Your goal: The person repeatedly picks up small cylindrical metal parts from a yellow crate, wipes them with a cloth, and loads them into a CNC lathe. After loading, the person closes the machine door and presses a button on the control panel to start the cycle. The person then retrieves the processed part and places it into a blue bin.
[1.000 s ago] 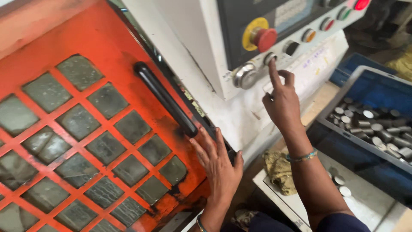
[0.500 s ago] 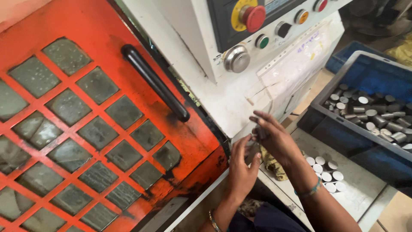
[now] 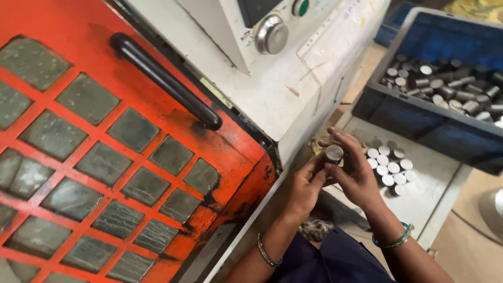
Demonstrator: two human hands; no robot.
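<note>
Both your hands close on one short metal cylinder [image 3: 333, 153] at centre frame: left hand [image 3: 304, 187] steadies it from below, right hand [image 3: 356, 173] wraps its side, its flat end turned up toward you, probably for inspection. Standing finished cylinders [image 3: 389, 165] cluster just right on the grey tray [image 3: 435, 194]; the orange door [image 3: 105, 157] fills the left.

Most of the small metal cylinder [image 3: 334, 153] is lost behind the fingers of the right hand [image 3: 356, 175] and left hand [image 3: 306, 186]; only its round end shows. The blue crate [image 3: 419, 112] runs off the right edge, its cylinders blurring together. The orange door [image 3: 78, 157] is cropped left and below.
</note>
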